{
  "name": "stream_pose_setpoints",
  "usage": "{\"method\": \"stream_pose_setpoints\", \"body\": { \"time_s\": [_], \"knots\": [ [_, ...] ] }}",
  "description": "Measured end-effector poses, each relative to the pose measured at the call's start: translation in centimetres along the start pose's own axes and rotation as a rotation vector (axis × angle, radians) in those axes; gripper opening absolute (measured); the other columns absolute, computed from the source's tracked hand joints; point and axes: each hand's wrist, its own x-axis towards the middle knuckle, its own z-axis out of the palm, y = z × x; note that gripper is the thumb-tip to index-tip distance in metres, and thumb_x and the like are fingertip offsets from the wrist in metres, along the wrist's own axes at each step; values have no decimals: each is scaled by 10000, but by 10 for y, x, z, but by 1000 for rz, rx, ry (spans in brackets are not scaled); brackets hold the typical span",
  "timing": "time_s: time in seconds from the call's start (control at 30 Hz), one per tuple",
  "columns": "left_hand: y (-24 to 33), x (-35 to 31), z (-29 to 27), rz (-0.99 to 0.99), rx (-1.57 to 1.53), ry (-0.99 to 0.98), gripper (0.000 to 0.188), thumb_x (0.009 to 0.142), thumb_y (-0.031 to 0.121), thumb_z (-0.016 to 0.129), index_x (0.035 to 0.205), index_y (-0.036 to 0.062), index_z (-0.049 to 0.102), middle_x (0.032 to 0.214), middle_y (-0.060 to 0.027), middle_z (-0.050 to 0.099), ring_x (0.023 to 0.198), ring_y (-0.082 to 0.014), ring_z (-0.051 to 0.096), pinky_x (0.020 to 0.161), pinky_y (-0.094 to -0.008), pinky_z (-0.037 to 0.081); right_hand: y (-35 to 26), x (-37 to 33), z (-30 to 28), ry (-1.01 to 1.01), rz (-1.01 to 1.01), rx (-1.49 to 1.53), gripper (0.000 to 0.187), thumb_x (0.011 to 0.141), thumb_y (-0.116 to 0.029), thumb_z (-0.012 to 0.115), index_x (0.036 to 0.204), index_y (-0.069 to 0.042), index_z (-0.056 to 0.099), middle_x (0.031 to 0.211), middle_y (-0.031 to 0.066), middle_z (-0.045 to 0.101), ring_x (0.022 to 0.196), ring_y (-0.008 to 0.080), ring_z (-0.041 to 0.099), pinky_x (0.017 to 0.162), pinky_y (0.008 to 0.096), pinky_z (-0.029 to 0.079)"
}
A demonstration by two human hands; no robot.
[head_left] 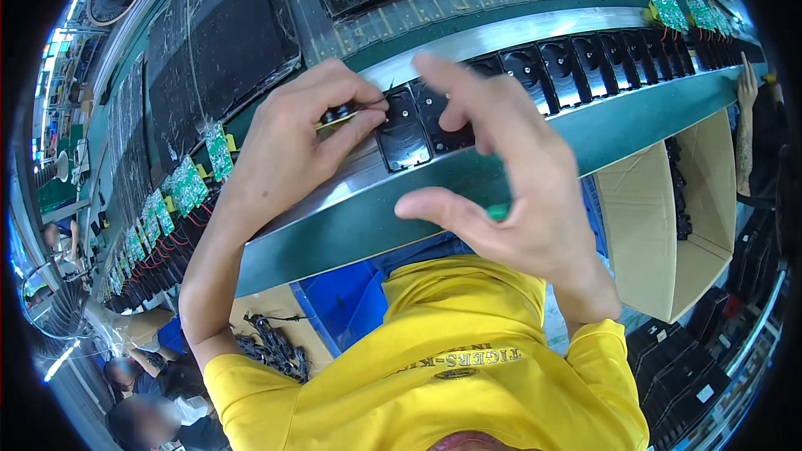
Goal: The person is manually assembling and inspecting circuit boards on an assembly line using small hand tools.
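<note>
Two digits of my left hand [305,121] pinch a yellow-edged part [338,119] mid-frame, probably for the black casing [405,134] beside it; my right hand [522,163], right of centre, spreads loose by a green piece [499,213].

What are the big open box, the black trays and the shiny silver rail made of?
The open box: probably cardboard, dull tan with folded flaps. The black trays: likely hard plastic, glossy with moulded shapes. The silver rail: looks like metal, smooth with a pale sheen.
</note>
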Motion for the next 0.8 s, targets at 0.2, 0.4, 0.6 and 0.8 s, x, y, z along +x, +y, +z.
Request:
{"method": "stream_pose_setpoints", "body": {
  "time_s": [0.2,0.4,0.6,0.8],
  "knots": [
    [-15,0,-14,220,151,-115,116,992,-5,810,1096,39,834,1124,-33,738,954,-211,676,860,-337,554,17,44,16,132,131,987,340,1166,-369,631,1283,-73,752,939,35,622,766,147,510,731,296,433],
    [-24,0,-7,403,359,-32,122,983,63,798,1077,127,840,1100,19,717,926,-179,653,785,-325,557,71,77,75,79,-71,1746,473,1190,-446,605,1427,-38,640,906,96,667,757,164,565,741,271,467],
    [-27,-2,-1,420,369,16,122,990,81,784,1073,158,829,1087,23,700,911,-181,636,771,-314,553,43,77,68,144,86,1377,503,1238,-476,374,1139,-102,695,879,18,545,736,136,448,697,314,387],
    [-28,-3,1,438,375,52,91,997,94,776,1050,158,815,1087,23,699,917,-183,637,763,-310,554,35,78,79,199,116,1246,418,1228,-429,414,1054,-112,623,834,6,484,726,128,415,688,319,381]
  ]
}}
